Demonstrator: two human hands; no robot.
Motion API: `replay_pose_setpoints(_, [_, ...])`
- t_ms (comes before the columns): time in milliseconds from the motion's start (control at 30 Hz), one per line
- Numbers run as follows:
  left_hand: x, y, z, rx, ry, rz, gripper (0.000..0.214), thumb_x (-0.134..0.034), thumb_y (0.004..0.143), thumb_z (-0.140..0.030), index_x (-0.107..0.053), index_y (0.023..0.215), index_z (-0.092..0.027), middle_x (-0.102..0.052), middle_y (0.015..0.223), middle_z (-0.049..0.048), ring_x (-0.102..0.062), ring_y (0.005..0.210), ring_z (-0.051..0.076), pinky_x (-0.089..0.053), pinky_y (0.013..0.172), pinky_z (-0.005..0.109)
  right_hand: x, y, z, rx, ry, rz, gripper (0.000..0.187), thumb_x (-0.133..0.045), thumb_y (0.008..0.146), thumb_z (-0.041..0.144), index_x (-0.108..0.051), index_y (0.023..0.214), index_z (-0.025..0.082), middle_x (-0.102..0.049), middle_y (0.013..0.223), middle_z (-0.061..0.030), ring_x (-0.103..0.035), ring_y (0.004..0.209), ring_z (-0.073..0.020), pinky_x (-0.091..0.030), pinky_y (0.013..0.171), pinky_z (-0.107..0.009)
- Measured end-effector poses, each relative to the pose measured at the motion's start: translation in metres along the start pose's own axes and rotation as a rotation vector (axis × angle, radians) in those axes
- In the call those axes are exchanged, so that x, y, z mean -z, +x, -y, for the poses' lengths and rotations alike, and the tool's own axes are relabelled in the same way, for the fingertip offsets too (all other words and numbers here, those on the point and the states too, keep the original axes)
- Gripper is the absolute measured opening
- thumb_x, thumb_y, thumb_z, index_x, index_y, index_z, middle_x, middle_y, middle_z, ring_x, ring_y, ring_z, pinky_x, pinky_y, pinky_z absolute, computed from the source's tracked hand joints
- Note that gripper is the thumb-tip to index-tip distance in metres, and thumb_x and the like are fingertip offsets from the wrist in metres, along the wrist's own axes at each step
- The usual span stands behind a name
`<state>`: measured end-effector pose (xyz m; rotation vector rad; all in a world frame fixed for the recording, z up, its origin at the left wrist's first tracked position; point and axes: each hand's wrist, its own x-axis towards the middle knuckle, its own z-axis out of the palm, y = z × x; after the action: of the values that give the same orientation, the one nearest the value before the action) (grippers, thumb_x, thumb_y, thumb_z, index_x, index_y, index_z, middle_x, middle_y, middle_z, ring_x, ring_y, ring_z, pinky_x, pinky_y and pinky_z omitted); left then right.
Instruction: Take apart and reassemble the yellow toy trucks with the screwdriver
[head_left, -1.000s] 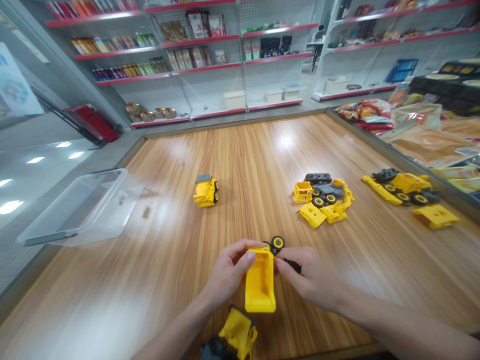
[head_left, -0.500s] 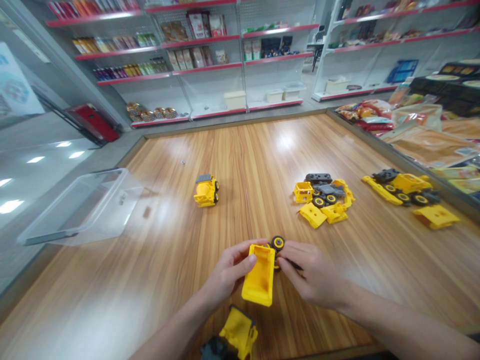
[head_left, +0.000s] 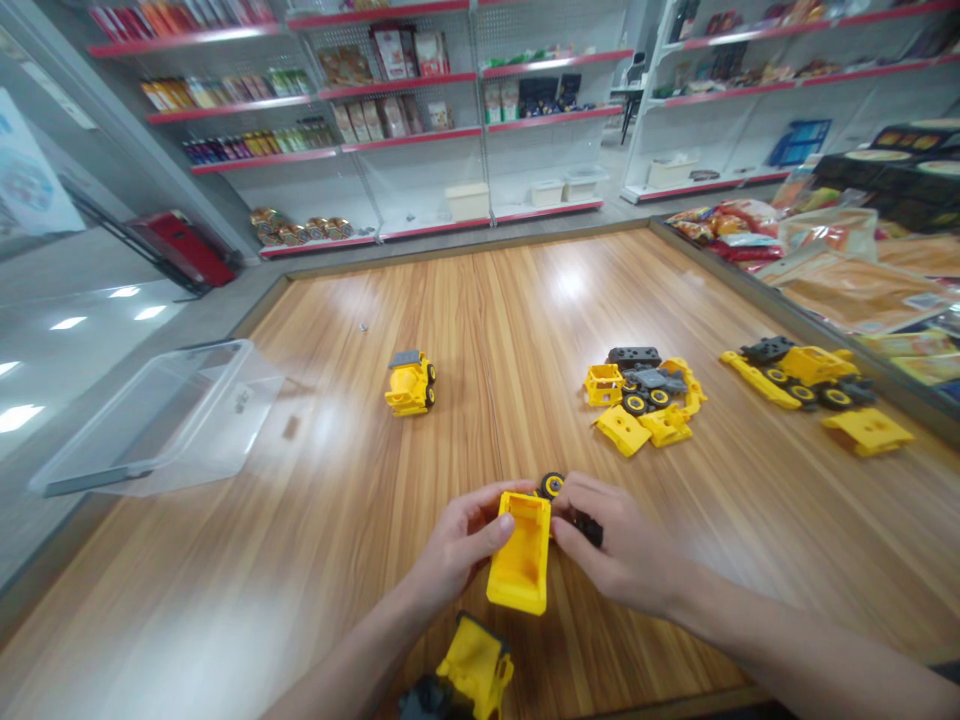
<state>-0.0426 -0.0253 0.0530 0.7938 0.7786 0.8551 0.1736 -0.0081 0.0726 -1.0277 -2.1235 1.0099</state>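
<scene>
My left hand (head_left: 457, 540) grips a yellow toy dump-truck bed (head_left: 523, 550), thumb over its rim and fingers behind it. The bed's hollow side faces me. Behind its upper right edge shows a black wheel with a yellow hub (head_left: 553, 486). My right hand (head_left: 619, 535) is closed against the bed's right side, just below that wheel. A dark piece (head_left: 589, 528) shows under its fingers; its kind is hidden. Below the bed, on the table near me, lies a yellow toy truck cab (head_left: 476, 660) beside a blurred dark part (head_left: 426, 698).
A yellow toy mixer truck (head_left: 411, 382) stands ahead on the wooden table (head_left: 495, 300). Loose yellow and black toy parts (head_left: 649, 385) lie right of centre, with a partly built toy vehicle (head_left: 814, 375) farther right. A clear plastic bin (head_left: 172, 420) sits left. Snack packets (head_left: 739, 225) border the right edge.
My right hand has turned slightly at the truck's side, covering more of the lower wheel and showing more of the dark piece. My left hand keeps its hold on the bed.
</scene>
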Motion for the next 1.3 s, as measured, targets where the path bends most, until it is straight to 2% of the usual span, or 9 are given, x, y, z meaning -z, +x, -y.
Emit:
replay_pose_setpoints(133, [0.0001,0.0008,0.0005,0.0,-0.002,-0.002,0.041,-0.068,0.085,-0.03,-0.063,0.124,-0.018,-0.068,0.117,0.0127,-0.065,0.098,0.023,-0.047,0.087,0.032,-0.0008,0.0007,-0.0021,0.007,-0.003,0.039,0.024,-0.042,0.096,0.017,-0.05,0.073,0.019,-0.052,0.076,-0.0018,-0.051,0.07,-0.0155,-0.039,0.064,-0.029])
replay_pose_setpoints(333, [-0.0022,0.0004,-0.0022,0.007,-0.014,-0.009,0.042,-0.068,0.085,-0.031,-0.063,0.125,-0.02,-0.068,0.117,0.0127,-0.066,0.096,0.024,-0.048,0.085,0.034,0.0002,-0.0005,-0.0001,0.013,-0.001,-0.015,0.009,-0.051,0.091,0.015,-0.052,0.083,0.018,-0.051,0.081,-0.0019,-0.051,0.075,-0.0163,-0.038,0.065,-0.029])
replay_pose_setpoints(500, [-0.0016,0.0006,-0.0005,0.011,-0.019,-0.014,0.041,-0.069,0.084,-0.031,-0.064,0.123,-0.018,-0.069,0.112,0.0124,-0.067,0.092,0.021,-0.048,0.084,0.032,-0.0018,-0.001,-0.0045,0.025,-0.038,0.007,0.025,-0.04,0.099,0.02,-0.056,0.08,0.017,-0.051,0.079,-0.0034,-0.05,0.074,-0.0164,-0.038,0.066,-0.031])
replay_pose_setpoints(600, [-0.001,0.001,0.0008,0.007,-0.018,-0.014,0.042,-0.071,0.082,-0.032,-0.065,0.121,-0.017,-0.07,0.11,0.0122,-0.067,0.091,0.021,-0.048,0.082,0.03,-0.0028,-0.0012,-0.0068,0.019,-0.054,0.008,0.027,-0.038,0.099,0.019,-0.056,0.079,0.017,-0.051,0.078,-0.0037,-0.049,0.072,-0.0165,-0.038,0.065,-0.031])
replay_pose_setpoints(933, [-0.0032,-0.0002,-0.0023,-0.008,-0.02,-0.029,0.043,-0.07,0.083,-0.032,-0.064,0.123,-0.018,-0.069,0.115,0.0132,-0.068,0.094,0.025,-0.049,0.083,0.034,0.0,-0.0018,0.0005,0.013,-0.019,-0.065,0.008,-0.052,0.09,0.014,-0.054,0.084,0.019,-0.05,0.087,-0.0038,-0.052,0.082,-0.018,-0.041,0.071,-0.031])
replay_pose_setpoints(1100, [-0.0038,-0.0001,-0.0001,-0.026,-0.021,-0.033,0.043,-0.069,0.084,-0.03,-0.063,0.125,-0.018,-0.068,0.115,0.0134,-0.067,0.095,0.024,-0.05,0.083,0.034,-0.0009,-0.0026,-0.0008,0.03,-0.002,-0.024,0.017,-0.046,0.094,0.015,-0.056,0.08,0.018,-0.05,0.086,-0.0046,-0.053,0.082,-0.0183,-0.043,0.073,-0.033])
replay_pose_setpoints(1200, [-0.0043,-0.0005,-0.0005,-0.027,-0.024,-0.032,0.039,-0.068,0.085,-0.03,-0.064,0.121,-0.018,-0.069,0.112,0.0127,-0.067,0.092,0.023,-0.05,0.081,0.032,-0.001,-0.0027,-0.0011,0.018,-0.003,-0.066,0.009,-0.051,0.089,0.011,-0.055,0.085,0.018,-0.051,0.09,-0.005,-0.053,0.084,-0.0186,-0.043,0.072,-0.032])
replay_pose_setpoints(1300, [-0.0045,-0.0011,-0.0012,-0.025,-0.027,-0.035,0.036,-0.068,0.085,-0.03,-0.065,0.118,-0.017,-0.07,0.112,0.0124,-0.067,0.092,0.022,-0.05,0.08,0.03,-0.0007,-0.0023,-0.0001,0.011,-0.002,-0.08,0.012,-0.055,0.085,0.008,-0.056,0.091,0.019,-0.052,0.09,-0.0047,-0.054,0.083,-0.0188,-0.044,0.071,-0.032])
